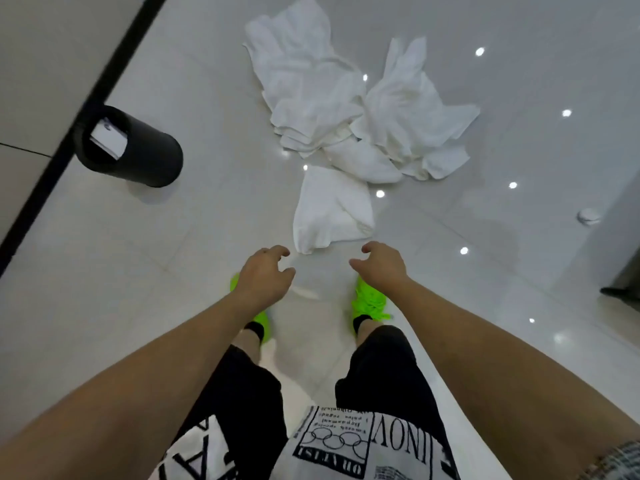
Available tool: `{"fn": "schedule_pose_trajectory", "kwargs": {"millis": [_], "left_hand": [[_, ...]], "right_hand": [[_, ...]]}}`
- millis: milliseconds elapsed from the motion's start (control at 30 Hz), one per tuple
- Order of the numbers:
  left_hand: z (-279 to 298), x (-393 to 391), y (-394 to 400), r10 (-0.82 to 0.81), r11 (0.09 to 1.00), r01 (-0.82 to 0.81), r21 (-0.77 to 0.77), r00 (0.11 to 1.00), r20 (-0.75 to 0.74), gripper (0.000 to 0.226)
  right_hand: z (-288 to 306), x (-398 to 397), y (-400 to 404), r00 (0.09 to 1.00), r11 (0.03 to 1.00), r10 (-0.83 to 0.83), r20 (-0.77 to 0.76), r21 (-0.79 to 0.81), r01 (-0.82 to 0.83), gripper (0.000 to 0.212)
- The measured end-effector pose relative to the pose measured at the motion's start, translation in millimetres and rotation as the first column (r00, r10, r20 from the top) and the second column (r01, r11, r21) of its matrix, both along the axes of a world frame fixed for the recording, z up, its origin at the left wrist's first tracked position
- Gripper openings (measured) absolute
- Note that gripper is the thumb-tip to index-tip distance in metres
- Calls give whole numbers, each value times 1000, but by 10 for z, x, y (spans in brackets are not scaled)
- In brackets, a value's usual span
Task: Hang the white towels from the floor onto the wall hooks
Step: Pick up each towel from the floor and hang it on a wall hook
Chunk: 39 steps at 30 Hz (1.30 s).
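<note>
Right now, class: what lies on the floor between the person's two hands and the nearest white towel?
Nothing. In the head view, only bare glossy floor tile separates the left hand and right hand from the nearest white towel.

- The person's arms were bare from the lower frame edge up to the left hand (264,273) and the right hand (381,264); no sleeve covered either forearm.
- A white T-shirt (332,441) carried bold black print: block letters, lines of small text and a boxed row of linked rings.
- Just above the T-shirt in the picture, black shorts (381,368) covered both thighs, loose and plain.
- Beyond the shorts, short black socks (362,320) showed at the ankles.
- Neon green shoes (370,301) with matching green laces lay farthest from the T-shirt.
- At the picture's lower right corner, a scrap of checked fabric (620,460) showed beside the T-shirt; what it belonged to was unclear.
</note>
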<state>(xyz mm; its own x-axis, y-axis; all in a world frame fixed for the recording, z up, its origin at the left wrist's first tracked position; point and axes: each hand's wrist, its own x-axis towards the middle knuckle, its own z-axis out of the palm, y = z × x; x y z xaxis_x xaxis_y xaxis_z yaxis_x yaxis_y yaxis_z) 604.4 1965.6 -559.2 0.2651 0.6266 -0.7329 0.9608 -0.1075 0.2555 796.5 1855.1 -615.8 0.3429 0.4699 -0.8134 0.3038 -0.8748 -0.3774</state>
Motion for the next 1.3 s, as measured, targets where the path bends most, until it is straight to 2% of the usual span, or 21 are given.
{"fn": "schedule_pose_trajectory", "kwargs": {"millis": [133,233,433,533,700,800,900,1000,1167,1233,1300], "left_hand": [[-728,159,357,78,996,-74,-50,995,65,38],[-1594,220,630,74,990,-63,-125,994,85,37],[-3396,156,1232,141,969,-138,-204,990,0,40],[-4156,112,1484,189,963,-194,-186,981,-46,48],[-5085,206,1658,259,944,-270,-192,963,-79,57],[-5349,283,1641,274,926,-294,-235,955,-116,49],[-5256,368,1694,257,940,-275,-202,960,-109,23],[-4740,504,1731,157,972,-165,-165,986,-59,16],[-3230,1028,1691,-27,970,49,-238,995,94,22],[-2517,1326,1652,-174,949,211,-235,970,167,21],[-1792,1686,1587,-366,880,420,-220,897,247,18]], "right_hand": [[-725,-48,396,1000,999,-12,-18,-40,11,55],[-1476,-75,681,997,995,-71,-5,-68,71,51],[-3117,-102,1137,986,974,-168,-9,-157,165,52],[-3815,-140,1304,977,965,-214,10,-154,213,50],[-4534,-283,1417,961,953,-277,12,-126,276,43],[-4666,-316,1391,949,942,-313,31,-118,314,42],[-4555,-306,1324,927,919,-374,20,-125,373,42],[-4159,-295,1247,912,905,-410,-7,-129,405,43],[-2906,-162,1286,878,880,-473,-67,-78,468,45],[-2263,-30,1332,874,877,-475,-100,27,480,59],[-1580,187,1335,896,879,-435,-85,177,443,79]]}}
